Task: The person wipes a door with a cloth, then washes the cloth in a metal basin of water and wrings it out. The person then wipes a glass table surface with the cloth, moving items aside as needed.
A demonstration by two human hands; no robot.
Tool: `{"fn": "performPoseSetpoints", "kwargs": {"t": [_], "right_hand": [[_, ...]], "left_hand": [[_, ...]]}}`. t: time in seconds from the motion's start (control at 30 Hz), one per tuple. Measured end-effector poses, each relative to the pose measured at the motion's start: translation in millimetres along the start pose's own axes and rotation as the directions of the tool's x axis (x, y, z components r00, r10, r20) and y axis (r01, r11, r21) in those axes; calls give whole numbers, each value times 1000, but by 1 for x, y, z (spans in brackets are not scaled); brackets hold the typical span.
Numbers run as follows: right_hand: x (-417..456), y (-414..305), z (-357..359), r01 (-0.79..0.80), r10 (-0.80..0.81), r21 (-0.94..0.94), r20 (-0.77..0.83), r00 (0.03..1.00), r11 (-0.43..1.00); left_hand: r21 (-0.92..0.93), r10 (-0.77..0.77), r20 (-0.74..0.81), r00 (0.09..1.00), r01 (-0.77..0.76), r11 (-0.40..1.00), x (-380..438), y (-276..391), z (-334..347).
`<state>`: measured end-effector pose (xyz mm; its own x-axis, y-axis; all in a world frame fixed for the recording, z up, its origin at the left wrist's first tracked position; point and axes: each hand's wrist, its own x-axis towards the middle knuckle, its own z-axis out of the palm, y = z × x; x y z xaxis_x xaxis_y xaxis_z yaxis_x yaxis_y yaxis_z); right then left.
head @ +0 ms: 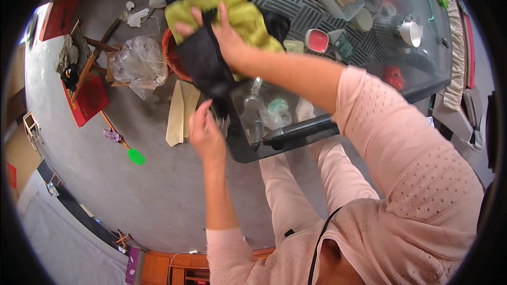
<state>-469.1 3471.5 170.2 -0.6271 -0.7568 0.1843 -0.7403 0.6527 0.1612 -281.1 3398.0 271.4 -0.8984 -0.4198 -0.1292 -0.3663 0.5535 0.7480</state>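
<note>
A yellow-green and black fabric piece [249, 19] lies over the near left part of the glass-topped table [285, 130]. My right hand [227, 41] rests on it with fingers spread. The fabric's black flap [206, 59] passes between these fingers and hides part of them. Just below the flap's lower end, my left hand [206, 134] is raised beside the table's dark corner, fingers loosely bent. It is slightly blurred, and no object shows in it. Under the glass, a clear bag with something green [278, 107] sits on the lower shelf.
On the table stand a pink-filled square tub [317, 40], a clear plastic box [341, 2] and a white cup [410, 34]. Left of it, a red bin [172, 57], a plastic bag [140, 63], folded cardboard [183, 113] and a green fly swatter [136, 156] are on the floor.
</note>
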Motion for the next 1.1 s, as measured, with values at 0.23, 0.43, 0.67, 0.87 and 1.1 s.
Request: {"fn": "performPoseSetpoints", "kwargs": {"t": [0.23, 0.43, 0.67, 0.87, 1.1], "right_hand": [[-202, -96, -83, 325, -366, 286, 99, 925, 901], [-211, -39, -70, 539, -550, 179, 16, 835, 823], [-78, 175, -6, 127, -146, 134, 137, 980, 983], [-8, 316, 35, -70, 83, -156, 78, 993, 985], [-52, 316, 34, -347, 345, 33, 64, 937, 937]], "left_hand": [[-274, -461, -220, 859, 399, 875, -20, -12, -46], [-104, -56, -331, 942, 23, 994, 77, 25, -2], [120, 361, -279, 890, -341, 932, 158, 62, 80], [556, 575, -114, 810, -428, 712, 162, 27, 119], [592, 516, -68, 854, -382, 710, 168, 23, 121]]}}
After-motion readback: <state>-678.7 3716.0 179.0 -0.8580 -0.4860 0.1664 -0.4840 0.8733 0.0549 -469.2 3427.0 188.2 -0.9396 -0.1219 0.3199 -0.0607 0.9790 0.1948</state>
